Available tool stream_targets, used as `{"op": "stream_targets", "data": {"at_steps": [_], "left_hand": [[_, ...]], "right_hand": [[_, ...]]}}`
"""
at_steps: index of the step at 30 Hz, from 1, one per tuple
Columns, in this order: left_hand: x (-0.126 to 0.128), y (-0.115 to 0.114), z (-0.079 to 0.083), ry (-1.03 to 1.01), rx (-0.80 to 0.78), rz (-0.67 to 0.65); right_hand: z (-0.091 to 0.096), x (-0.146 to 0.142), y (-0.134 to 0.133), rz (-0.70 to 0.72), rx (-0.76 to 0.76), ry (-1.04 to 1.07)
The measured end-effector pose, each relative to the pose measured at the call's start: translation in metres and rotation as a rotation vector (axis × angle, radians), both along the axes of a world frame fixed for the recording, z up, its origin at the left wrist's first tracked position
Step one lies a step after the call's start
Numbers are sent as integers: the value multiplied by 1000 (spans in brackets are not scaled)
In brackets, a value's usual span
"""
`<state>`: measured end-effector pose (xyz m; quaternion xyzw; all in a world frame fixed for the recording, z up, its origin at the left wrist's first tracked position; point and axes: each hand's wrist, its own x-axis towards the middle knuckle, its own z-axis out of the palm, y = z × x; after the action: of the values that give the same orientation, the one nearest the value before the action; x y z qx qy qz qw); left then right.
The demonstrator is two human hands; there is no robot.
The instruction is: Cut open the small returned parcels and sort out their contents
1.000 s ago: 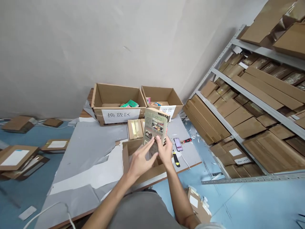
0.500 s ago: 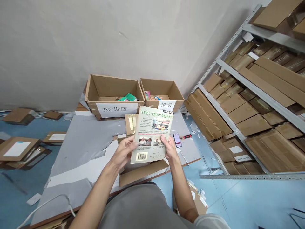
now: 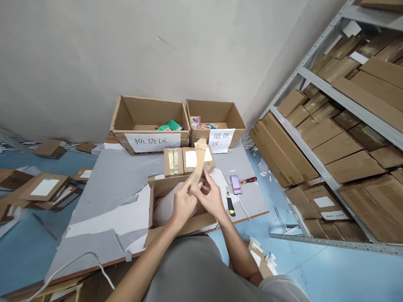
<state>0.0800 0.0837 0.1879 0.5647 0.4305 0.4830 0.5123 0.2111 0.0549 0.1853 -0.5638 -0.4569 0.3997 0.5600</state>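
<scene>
Left hand (image 3: 184, 202) and right hand (image 3: 210, 198) close together on the lower end of a book (image 3: 199, 157), fingers and thumbs pinching it from either side. Seen edge-on and upright, the book is held above the open carton (image 3: 204, 221), which serves as reference for all positions. Inside the carton, toward its left, lies pale, ribbed-looking padding (image 3: 166, 209). Directly behind the carton stand small taped boxes (image 3: 174, 162); farther behind, two larger open boxes, left (image 3: 151, 110) and right (image 3: 217, 111), bear white paper signs and contain small colourful packs. Just right of the carton lies a yellow-and-black cutter (image 3: 231, 205); beyond it, a phone (image 3: 236, 185) and a red-and-black-handled tool (image 3: 250, 180). Well to its right rises a rack (image 3: 317, 174) of cartons.
</scene>
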Motion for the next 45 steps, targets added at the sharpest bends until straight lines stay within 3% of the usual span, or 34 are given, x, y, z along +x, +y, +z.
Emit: {"op": "stream_targets", "data": {"at_steps": [3, 6, 9, 11, 14, 19, 21, 24, 27, 30, 33, 35, 37, 39, 41, 43, 45], "left_hand": [[17, -8, -3, -18, 10, -121], [16, 2, -1, -36, -24, -239], [4, 25, -1, 33, -6, -57], [-5, 37, -3, 17, -79, 13], [-9, 39, -6, -118, -313, -143], [9, 20, -15, -206, -595, -390], [16, 13, -22, -211, -664, -397], [23, 7, -36, -239, -731, -333], [30, 15, -39, -192, -731, -270], [45, 52, -16, -137, -618, -248], [63, 114, 32, -148, -386, -229], [69, 152, 68, -190, -150, -133], [63, 172, 96, -145, 43, -10], [43, 172, 105, -86, 137, 77], [10, 156, 93, -12, 146, 138], [-33, 132, 59, 91, 80, 219], [-79, 105, 12, 173, -78, 327]], "right_hand": [[8, 9, 0, -63, 42, 2], [21, 34, 3, -105, 21, 113], [27, 65, 1, -49, -73, 282], [25, 83, -4, -32, -117, 349], [14, 103, -11, -59, -148, 412], [-7, 129, -17, -69, -179, 509], [-15, 143, -22, -20, -225, 526], [-25, 166, -29, 179, -387, 443], [-27, 187, -21, 351, -490, 388], [-9, 201, 15, 355, -414, 384], [26, 208, 73, 267, -199, 319], [48, 210, 109, 184, -59, 259], [58, 210, 132, 167, -35, 240], [50, 208, 137, 168, -59, 229], [22, 206, 123, 174, -119, 218], [-21, 203, 95, 190, -239, 215], [-71, 199, 61, 201, -425, 241]]}}
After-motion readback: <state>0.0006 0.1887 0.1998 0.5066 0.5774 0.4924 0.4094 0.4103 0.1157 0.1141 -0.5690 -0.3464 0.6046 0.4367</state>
